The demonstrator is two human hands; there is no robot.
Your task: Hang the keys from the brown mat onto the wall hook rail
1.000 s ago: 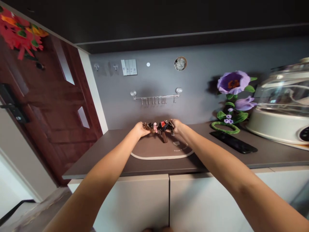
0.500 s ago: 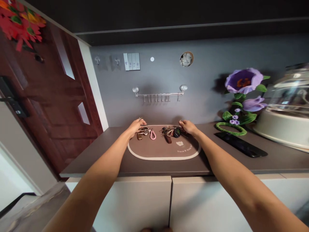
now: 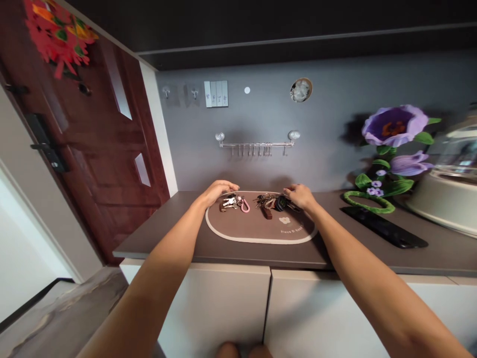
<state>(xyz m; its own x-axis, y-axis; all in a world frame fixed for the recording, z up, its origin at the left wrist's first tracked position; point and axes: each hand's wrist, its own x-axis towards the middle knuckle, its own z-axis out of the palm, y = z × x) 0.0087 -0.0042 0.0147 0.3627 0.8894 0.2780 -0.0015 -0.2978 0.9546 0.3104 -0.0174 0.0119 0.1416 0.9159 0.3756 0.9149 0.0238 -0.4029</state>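
My left hand [image 3: 219, 190] is at the back left edge of a brown oval mat [image 3: 253, 231] with a pale rim. Its fingers stretch out above a bunch of keys [image 3: 231, 201], which has a brown tag and a pink loop strap [image 3: 245, 204]. On the back right of the mat lies a second bunch of keys [image 3: 267, 203] with a dark brown fob [image 3: 267, 213] and a round black fob [image 3: 280, 202]. My right hand [image 3: 300, 195] rests beside this bunch, fingers extended to the left and partly covering some keys.
A clear hook rail [image 3: 257, 144] on suction cups is on the grey wall behind the mat. To the right are a black phone-like slab [image 3: 385, 227], purple fabric flowers [image 3: 395, 127] and a domed white appliance [image 3: 443, 201]. A dark shelf [image 3: 298, 30] overhangs the counter.
My left hand has loosened from a ring it pinched, and its fingers now reach further right. The left keys have shifted slightly. My right hand's fingers have lowered beside the right bunch.
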